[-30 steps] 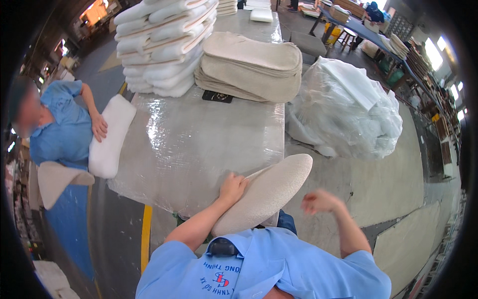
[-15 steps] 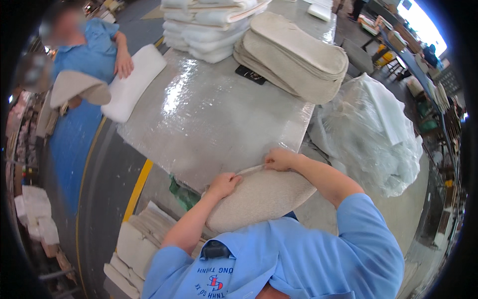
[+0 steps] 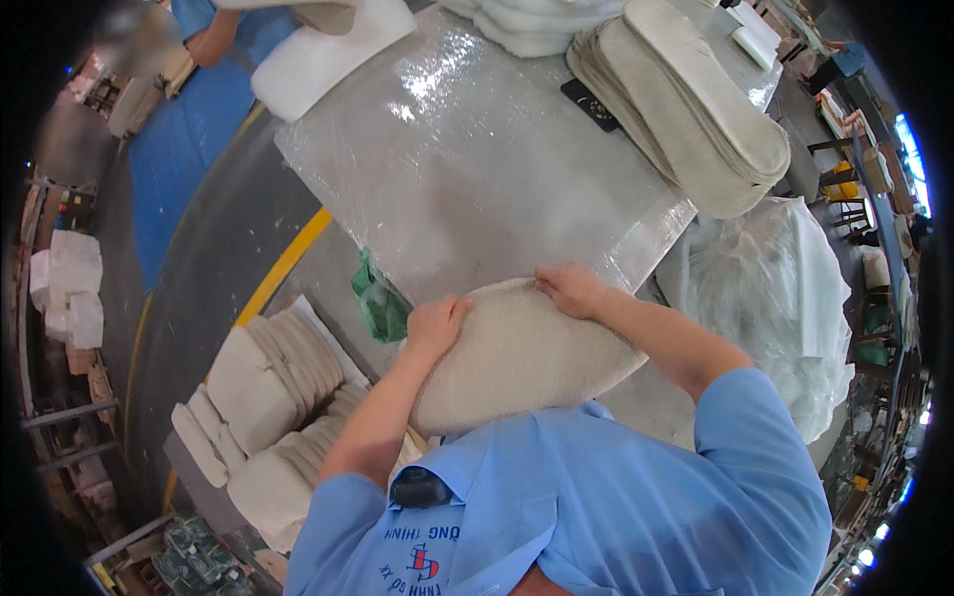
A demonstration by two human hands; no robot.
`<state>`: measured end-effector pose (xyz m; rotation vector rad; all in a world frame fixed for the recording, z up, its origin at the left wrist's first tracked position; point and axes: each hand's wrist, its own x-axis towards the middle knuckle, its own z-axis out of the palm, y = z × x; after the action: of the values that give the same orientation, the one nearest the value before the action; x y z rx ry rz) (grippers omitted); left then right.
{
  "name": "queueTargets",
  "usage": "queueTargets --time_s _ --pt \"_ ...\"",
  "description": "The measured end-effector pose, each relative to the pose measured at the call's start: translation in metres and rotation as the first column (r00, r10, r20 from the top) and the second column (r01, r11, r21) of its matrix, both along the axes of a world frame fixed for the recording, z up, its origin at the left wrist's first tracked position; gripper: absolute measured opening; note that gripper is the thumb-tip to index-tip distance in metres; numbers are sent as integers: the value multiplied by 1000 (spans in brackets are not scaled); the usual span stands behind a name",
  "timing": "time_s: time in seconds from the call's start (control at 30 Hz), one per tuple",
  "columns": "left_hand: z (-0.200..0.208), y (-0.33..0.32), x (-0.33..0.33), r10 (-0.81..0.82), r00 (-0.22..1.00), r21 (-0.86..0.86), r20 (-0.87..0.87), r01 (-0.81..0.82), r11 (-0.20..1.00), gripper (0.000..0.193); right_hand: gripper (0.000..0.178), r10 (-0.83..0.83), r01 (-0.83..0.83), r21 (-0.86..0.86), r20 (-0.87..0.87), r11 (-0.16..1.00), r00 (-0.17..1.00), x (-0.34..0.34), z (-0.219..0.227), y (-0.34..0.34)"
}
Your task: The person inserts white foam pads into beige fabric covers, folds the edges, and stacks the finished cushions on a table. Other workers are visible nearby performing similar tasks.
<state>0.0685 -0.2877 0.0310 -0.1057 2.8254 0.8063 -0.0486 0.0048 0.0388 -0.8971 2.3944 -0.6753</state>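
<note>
A beige fabric cushion [image 3: 532, 353] with a rounded outline is tilted up between my body and the near end of the table. My left hand [image 3: 437, 326] is closed on its far left edge, fingers curled around the rim. At the top of the far edge, slightly right of its middle, my right hand [image 3: 571, 291] pinches the rim with bent fingers. The cushion's underside is hidden. On the table's far right lies a stack of long beige cushion covers [image 3: 696, 99], with a flat black object [image 3: 590, 105] partly beneath it.
A plastic-covered table [image 3: 477, 179] spreads ahead. White padding [image 3: 527, 25] is piled at its far end. A co-worker's arm [image 3: 214, 40] shows beside a white pad [image 3: 323, 65]. Beige cushions [image 3: 268, 372] are stacked at left; a plastic-wrapped bundle [image 3: 765, 288] stands at right.
The view has shifted, so the table's far end sits higher and more cushions show at left. The cushion's face is turned up more toward me, and its pale far edge shows less. Both hands keep hold.
</note>
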Motion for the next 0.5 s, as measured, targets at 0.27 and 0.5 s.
queueTargets --time_s 0.27,0.5 --pt "-36 -5 -20 24 995 -10 -96 -25 1000 50 23 -160 158 41 49 987 986 -14 -30 -11" --pt "-14 -17 -24 35 997 55 71 -39 998 45 26 -46 43 72 43 996 998 -24 -15 -17"
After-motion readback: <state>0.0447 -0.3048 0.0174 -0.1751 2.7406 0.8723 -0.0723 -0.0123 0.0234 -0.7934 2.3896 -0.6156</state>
